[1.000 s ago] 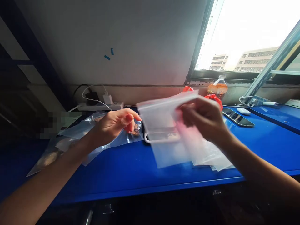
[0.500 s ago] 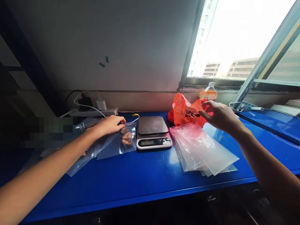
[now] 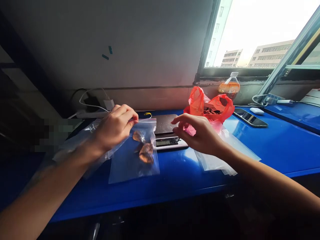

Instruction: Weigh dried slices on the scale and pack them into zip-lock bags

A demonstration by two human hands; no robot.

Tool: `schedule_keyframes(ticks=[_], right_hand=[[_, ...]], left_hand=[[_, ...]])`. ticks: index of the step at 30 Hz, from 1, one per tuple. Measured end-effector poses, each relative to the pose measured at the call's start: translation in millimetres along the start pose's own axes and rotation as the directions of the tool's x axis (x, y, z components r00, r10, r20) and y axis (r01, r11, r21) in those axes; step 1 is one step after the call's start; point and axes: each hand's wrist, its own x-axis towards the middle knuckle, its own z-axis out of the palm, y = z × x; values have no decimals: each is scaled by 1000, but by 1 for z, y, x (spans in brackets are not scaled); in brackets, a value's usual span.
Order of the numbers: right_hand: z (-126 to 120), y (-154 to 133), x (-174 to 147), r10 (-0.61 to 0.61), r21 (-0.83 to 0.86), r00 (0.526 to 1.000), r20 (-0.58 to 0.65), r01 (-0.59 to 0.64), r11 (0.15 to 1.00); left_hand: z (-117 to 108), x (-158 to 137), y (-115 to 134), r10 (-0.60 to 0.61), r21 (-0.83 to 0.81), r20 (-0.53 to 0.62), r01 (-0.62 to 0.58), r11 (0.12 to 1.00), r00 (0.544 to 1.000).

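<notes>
My left hand [image 3: 117,125] pinches the top edge of a clear zip bag [image 3: 122,168], which hangs in front of the scale with several brown dried pieces [image 3: 145,154] inside. Over the right side of the digital scale [image 3: 165,124] is my right hand [image 3: 196,131], its thumb and fingers apart and nothing between them. The scale's display is lit, and the bag covers its left side. Behind my right hand stands a red plastic bag [image 3: 196,101], its mouth showing dark reddish-brown pieces [image 3: 212,111].
Flat clear bags [image 3: 240,146] lie under and beyond my right forearm. More filled bags [image 3: 71,145] sit under my left arm. A phone [image 3: 250,118], a white case [image 3: 256,111] and a bottle [image 3: 229,87] stand at the back right of the blue table [image 3: 180,180]. A power strip [image 3: 87,115] runs along the wall.
My left hand has raised the zip bag by its top edge and moved slightly right. My right hand has come left from the red bag to the scale.
</notes>
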Motion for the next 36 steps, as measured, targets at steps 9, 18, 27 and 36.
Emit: schedule_keyframes(ticks=[9,18,27,36], right_hand=[[10,-6,-6,214,564,827,520,-521,641],[6,-6,-3,113,422,782,613,-445,790],[16,8,0,212,-38,927,310,-211,977],[19,-9,-11,-1,6,968,253,-1,1000]], left_hand=[[-2,-19,90,330,-109,-215,-359,927,919],[-6,-18,86,404,-56,-266,-432,900,875],[5,-19,79,362,-130,-71,-369,920,929],[14,-19,66,255,-177,96,-236,956,962]])
